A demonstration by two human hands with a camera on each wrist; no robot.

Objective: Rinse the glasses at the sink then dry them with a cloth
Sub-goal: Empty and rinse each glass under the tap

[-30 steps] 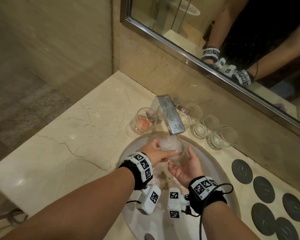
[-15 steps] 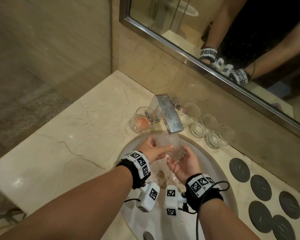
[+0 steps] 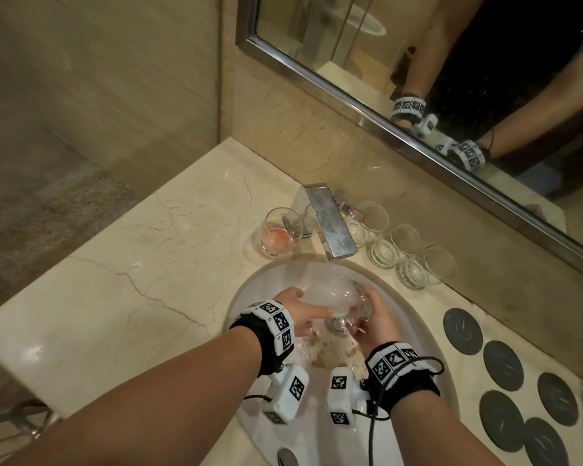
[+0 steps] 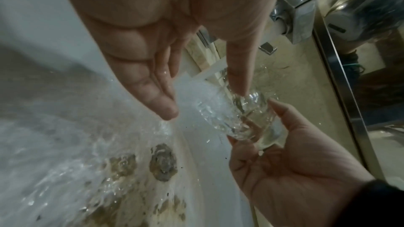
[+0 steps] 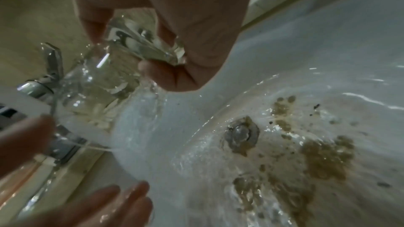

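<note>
A clear glass (image 3: 342,294) lies tipped on its side low in the white sink (image 3: 421,334), below the steel tap (image 3: 330,227), with water spilling out of it. My right hand (image 3: 367,309) grips the glass (image 5: 98,78) round its thick base. My left hand (image 3: 317,309) is beside the mouth. In the left wrist view its thumb tip touches the glass (image 4: 236,118) near the rim, while the fingers (image 4: 157,97) stay straight and apart from it in the running water. A glass with pink residue (image 3: 278,235) stands left of the tap. No cloth is in view.
Several clear glasses (image 3: 403,245) stand in a row right of the tap along the back wall. Dark round coasters (image 3: 461,331) lie on the counter at right. Brown residue surrounds the drain (image 5: 240,135). The marble counter (image 3: 142,264) stretches left; a mirror (image 3: 451,79) hangs above.
Both hands have dropped from under the spout deeper into the basin. The glass has gone from upright and filling to tipped over, pouring its water out.
</note>
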